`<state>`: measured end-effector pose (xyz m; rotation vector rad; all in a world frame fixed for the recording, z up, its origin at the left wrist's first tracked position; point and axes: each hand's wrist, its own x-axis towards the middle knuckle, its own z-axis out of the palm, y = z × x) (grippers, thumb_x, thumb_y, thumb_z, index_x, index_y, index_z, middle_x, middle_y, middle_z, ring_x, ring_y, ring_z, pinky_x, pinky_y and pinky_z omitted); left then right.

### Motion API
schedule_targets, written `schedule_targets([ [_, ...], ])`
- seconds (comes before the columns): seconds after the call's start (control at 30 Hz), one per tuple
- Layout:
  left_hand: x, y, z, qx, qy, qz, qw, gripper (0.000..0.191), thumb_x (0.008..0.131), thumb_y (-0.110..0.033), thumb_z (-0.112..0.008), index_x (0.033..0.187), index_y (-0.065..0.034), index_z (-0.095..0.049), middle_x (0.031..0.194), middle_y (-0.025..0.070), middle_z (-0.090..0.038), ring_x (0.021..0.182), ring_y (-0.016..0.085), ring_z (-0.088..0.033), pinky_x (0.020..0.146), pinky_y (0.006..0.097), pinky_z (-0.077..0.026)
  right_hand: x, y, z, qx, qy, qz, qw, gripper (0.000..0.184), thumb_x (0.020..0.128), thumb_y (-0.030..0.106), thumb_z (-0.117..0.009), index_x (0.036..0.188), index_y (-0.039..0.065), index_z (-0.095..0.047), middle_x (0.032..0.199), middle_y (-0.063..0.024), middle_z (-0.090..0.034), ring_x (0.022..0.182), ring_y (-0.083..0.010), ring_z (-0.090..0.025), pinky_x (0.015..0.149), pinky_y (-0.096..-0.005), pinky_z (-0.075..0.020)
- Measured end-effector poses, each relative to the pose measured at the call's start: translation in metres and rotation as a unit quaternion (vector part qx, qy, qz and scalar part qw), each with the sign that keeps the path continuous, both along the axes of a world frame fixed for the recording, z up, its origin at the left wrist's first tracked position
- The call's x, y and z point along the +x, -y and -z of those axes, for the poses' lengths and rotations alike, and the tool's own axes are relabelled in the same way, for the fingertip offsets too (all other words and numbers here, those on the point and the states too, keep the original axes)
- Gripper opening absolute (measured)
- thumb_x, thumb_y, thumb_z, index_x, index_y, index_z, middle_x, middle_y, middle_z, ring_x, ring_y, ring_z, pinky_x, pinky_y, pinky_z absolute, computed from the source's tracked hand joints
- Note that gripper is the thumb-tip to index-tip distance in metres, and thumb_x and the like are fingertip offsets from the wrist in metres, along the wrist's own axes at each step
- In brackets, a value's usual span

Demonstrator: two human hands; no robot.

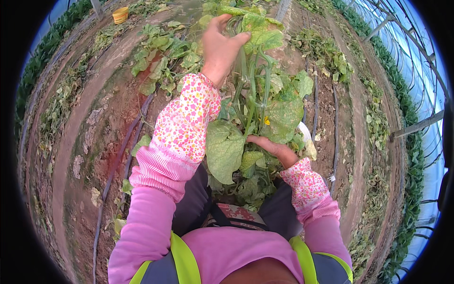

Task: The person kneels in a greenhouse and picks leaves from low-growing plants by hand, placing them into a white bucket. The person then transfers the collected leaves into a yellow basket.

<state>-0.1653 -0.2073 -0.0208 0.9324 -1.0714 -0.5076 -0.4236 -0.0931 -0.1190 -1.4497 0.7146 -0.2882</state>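
A leafy vine that looks like cucumber [253,85] stands in front of me, its several green stems bunched together. My left hand [223,44] curls around the upper stems, thumb against a yellowing leaf [262,32]. Lower down, my right hand [271,146] reaches in from the right, one digit touching the stems; leaves hide its other fingers, so its grip is unclear. Between the hands hang a broad green leaf [224,149] and a larger blotched leaf [283,115]. A small yellow flower [266,120] shows beside the stems.
Drip hoses [118,167] run along the soil on both sides. Wilted vines [166,53] lie to the left, with more [322,53] at right. A yellow bucket [120,15] stands far left. Posts [416,125] and plastic greenhouse sheeting [431,149] border the right. A patterned seat [237,214] is below me.
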Motion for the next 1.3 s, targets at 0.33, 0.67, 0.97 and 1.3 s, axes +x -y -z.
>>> schedule_targets([
  [0.33, 0.037, 0.017, 0.015, -0.006, 0.041, -0.036, 0.998, 0.057, 0.091, -0.035, -0.066, 0.132, -0.0009, -0.047, 0.126, 0.0151, -0.055, 0.109, 0.020, -0.055, 0.087, 0.0325, -0.047, -0.026, 0.069, 0.007, -0.050, 0.150, 0.267, 0.951, 0.051, 0.091, 0.033, -0.058, 0.129, -0.001, -0.057, 0.127, -0.0081, -0.060, 0.119, -0.0202, -0.053, 0.104, -0.0331, -0.0382],
  [0.67, 0.067, 0.011, 0.076, 0.207, 0.404, 0.213, 0.865, 0.032, 0.088, -0.006, -0.063, 0.118, 0.0024, -0.060, 0.112, 0.0080, -0.065, 0.092, 0.015, -0.065, 0.081, 0.0293, -0.054, -0.128, 0.140, -0.060, -0.063, 0.490, -0.113, 0.862, 0.010, 0.096, 0.018, -0.056, 0.092, 0.009, -0.055, 0.084, -0.0025, -0.053, 0.083, -0.0182, -0.050, 0.090, -0.0411, -0.0412],
  [0.97, -0.001, -0.014, 0.156, 0.121, 0.634, 0.277, 0.712, 0.050, 0.083, -0.010, -0.069, 0.131, -0.0170, -0.054, 0.136, 0.0132, -0.048, 0.125, 0.034, -0.049, 0.102, 0.0461, -0.043, -0.130, 0.125, -0.068, -0.021, 0.557, -0.150, 0.817, 0.007, 0.096, 0.012, -0.056, 0.102, 0.008, -0.056, 0.089, -0.0027, -0.055, 0.090, -0.0181, -0.051, 0.095, -0.0408, -0.0398],
  [1.3, 0.042, 0.009, 0.113, 0.084, 0.595, 0.137, 0.787, 0.029, 0.095, -0.031, -0.055, 0.112, -0.0081, -0.062, 0.102, 0.0149, -0.066, 0.098, 0.034, -0.062, 0.087, 0.0445, -0.047, -0.147, 0.137, -0.059, -0.061, 0.522, 0.047, 0.850, 0.013, 0.093, 0.019, -0.057, 0.098, 0.007, -0.058, 0.090, -0.0047, -0.060, 0.090, -0.0182, -0.056, 0.094, -0.0431, -0.0423],
])
